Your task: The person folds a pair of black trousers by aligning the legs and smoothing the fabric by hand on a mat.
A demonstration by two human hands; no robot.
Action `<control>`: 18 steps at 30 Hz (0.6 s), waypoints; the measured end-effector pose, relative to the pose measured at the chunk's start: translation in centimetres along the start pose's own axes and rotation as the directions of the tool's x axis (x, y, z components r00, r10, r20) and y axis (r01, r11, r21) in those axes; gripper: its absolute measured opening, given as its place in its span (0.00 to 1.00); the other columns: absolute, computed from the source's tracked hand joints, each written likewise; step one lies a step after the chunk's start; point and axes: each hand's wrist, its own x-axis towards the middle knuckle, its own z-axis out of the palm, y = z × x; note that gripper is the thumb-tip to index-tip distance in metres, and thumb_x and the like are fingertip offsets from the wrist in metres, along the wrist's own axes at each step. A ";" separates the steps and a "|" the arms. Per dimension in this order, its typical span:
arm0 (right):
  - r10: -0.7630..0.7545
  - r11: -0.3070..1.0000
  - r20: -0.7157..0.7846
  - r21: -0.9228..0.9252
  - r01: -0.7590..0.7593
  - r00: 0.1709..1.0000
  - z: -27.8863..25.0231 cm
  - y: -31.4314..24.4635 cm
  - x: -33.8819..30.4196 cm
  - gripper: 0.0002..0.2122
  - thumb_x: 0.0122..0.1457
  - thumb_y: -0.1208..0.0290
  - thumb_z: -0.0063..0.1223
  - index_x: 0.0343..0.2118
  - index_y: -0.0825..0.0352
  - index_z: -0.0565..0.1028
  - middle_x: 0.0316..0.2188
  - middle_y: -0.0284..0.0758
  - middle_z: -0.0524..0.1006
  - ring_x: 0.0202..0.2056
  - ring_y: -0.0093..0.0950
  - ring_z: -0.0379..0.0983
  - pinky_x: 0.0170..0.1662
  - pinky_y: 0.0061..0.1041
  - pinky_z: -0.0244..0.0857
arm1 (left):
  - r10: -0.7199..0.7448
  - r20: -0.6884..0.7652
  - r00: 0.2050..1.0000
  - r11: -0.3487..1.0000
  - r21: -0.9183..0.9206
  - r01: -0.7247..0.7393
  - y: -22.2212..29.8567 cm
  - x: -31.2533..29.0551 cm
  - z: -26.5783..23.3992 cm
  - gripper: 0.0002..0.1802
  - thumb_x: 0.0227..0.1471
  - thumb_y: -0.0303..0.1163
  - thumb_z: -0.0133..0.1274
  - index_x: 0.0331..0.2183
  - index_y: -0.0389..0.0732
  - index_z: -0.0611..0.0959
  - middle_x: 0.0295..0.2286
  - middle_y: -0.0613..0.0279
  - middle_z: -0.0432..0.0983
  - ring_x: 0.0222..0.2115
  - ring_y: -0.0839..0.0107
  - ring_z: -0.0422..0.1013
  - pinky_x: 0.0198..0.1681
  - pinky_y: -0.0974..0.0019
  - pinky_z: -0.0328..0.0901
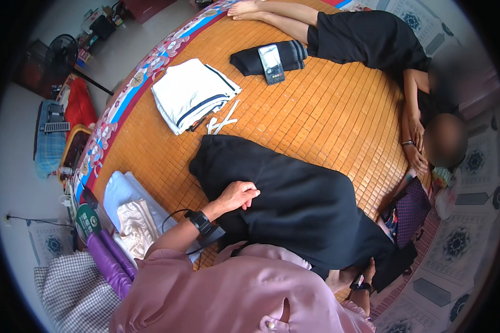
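Observation:
A large black garment (300, 200) lies spread across my lap and the woven mat (339, 105). Resting over its left part is my left hand (239, 195), its fingers curled in, with no bunched cloth showing between them. My right hand (368, 271) is low at the right, against the garment's near edge; its fingers are partly hidden by the cloth. Dark straps sit on both wrists. Beyond the garment, a folded white garment (191, 91) with dark stripes lies on the mat, its white drawstrings (223, 121) trailing toward the black cloth.
Further back, a phone (271, 64) leans on a folded black garment (294, 55). Another person (366, 41) lies along the far right. Folded light-blue cloth (119, 191) and cream cloth (138, 225) are at my left. Purple patterned cloth (410, 208) lies right. A fan (63, 51) stands beyond the mat.

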 end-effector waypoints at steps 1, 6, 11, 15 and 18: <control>0.008 1.000 0.003 0.016 -0.008 1.000 0.1 0.1 0.3 0.27 0.53 0.57 0.51 0.46 0.79 0.68 0.45 0.42 0.71 0.42 0.33 0.68 0.48 0.31 0.62 | 0.001 -0.001 1.000 1.000 0.018 -0.001 -0.1 -0.2 -0.3 0.14 0.52 0.37 0.49 0.25 0.35 0.77 0.13 0.63 0.72 0.12 0.77 0.68 0.17 0.73 0.63; -0.025 0.998 0.041 -0.049 0.027 0.999 -1.0 0.6 -0.5 0.27 0.53 0.57 0.52 0.47 0.79 0.67 0.45 0.42 0.71 0.42 0.33 0.68 0.48 0.32 0.63 | 0.006 -0.024 1.000 1.000 0.015 -0.006 -1.1 -0.7 -0.6 0.14 0.52 0.37 0.49 0.25 0.35 0.78 0.13 0.63 0.72 0.12 0.77 0.68 0.17 0.73 0.63; 0.017 1.000 0.043 -0.004 -0.017 0.999 -2.2 1.4 0.2 0.28 0.52 0.57 0.53 0.47 0.79 0.67 0.45 0.42 0.70 0.43 0.34 0.69 0.48 0.33 0.63 | 0.011 -0.005 1.000 0.999 0.036 -0.011 -0.5 -0.6 -0.7 0.14 0.52 0.37 0.49 0.26 0.35 0.78 0.13 0.63 0.72 0.12 0.77 0.68 0.17 0.73 0.63; 0.082 0.985 0.216 0.132 -0.112 0.973 -2.0 0.6 2.0 0.29 0.52 0.56 0.54 0.48 0.79 0.66 0.45 0.42 0.70 0.43 0.35 0.68 0.48 0.34 0.63 | 0.004 0.002 1.000 1.000 0.011 -0.004 -0.2 -0.2 -0.3 0.13 0.52 0.36 0.49 0.24 0.36 0.78 0.13 0.64 0.71 0.12 0.78 0.68 0.17 0.75 0.62; 0.033 0.999 0.050 0.015 -0.033 0.998 0.9 -0.7 -0.1 0.30 0.51 0.57 0.54 0.48 0.79 0.65 0.46 0.43 0.69 0.44 0.36 0.68 0.48 0.34 0.63 | -0.008 -0.027 1.000 0.999 0.032 0.009 -0.3 -0.3 0.1 0.13 0.52 0.36 0.49 0.24 0.36 0.78 0.13 0.64 0.71 0.12 0.78 0.67 0.16 0.75 0.62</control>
